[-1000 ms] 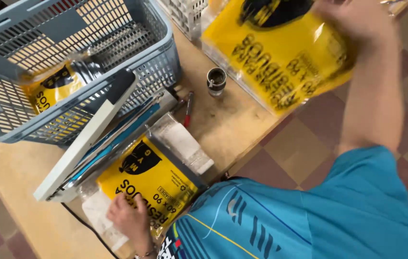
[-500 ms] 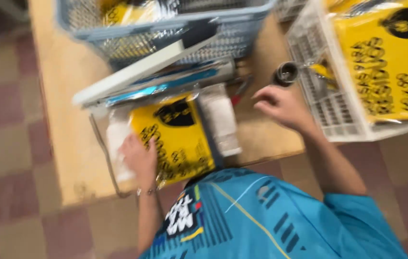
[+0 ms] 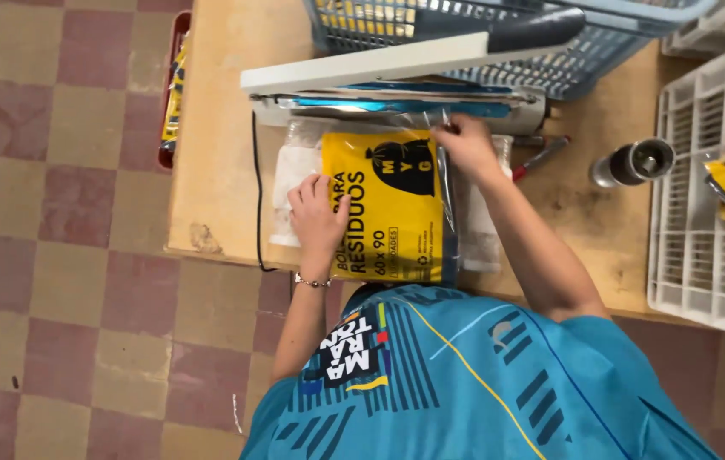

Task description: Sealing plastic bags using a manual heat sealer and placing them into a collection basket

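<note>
Since half a second ago we note the right hand (image 3: 464, 145) has left the open bench near the small metal cylinder (image 3: 632, 162) and come onto the top edge of the yellow plastic bag pack in its clear wrapper (image 3: 392, 204); the left hand (image 3: 318, 217) stays flat on the pack's left side.

Nearest us: the teal patterned shirt, then both forearms reaching onto the wooden bench (image 3: 217, 128).

Left hand: open, palm down, fingers spread, pressing rather than gripping. Right hand: fingers curled at the pack's far right corner, seemingly pinching the clear film; we cannot tell how firmly.

The pack lies flat on a stack of similar clear-wrapped packs at the bench's near edge. Its long axis runs near to far, its open film end pointing away from us toward the white-armed heat sealer (image 3: 396, 81), whose raised arm lies crosswise, left to right, just beyond the pack. The right hand is the nearer one to the sealer bar, almost touching it.

Further out: a red pen (image 3: 541, 158) right of the pack, a white plastic crate (image 3: 703, 196) at far right, and a blue-grey plastic basket (image 3: 498, 34) behind the sealer.
</note>
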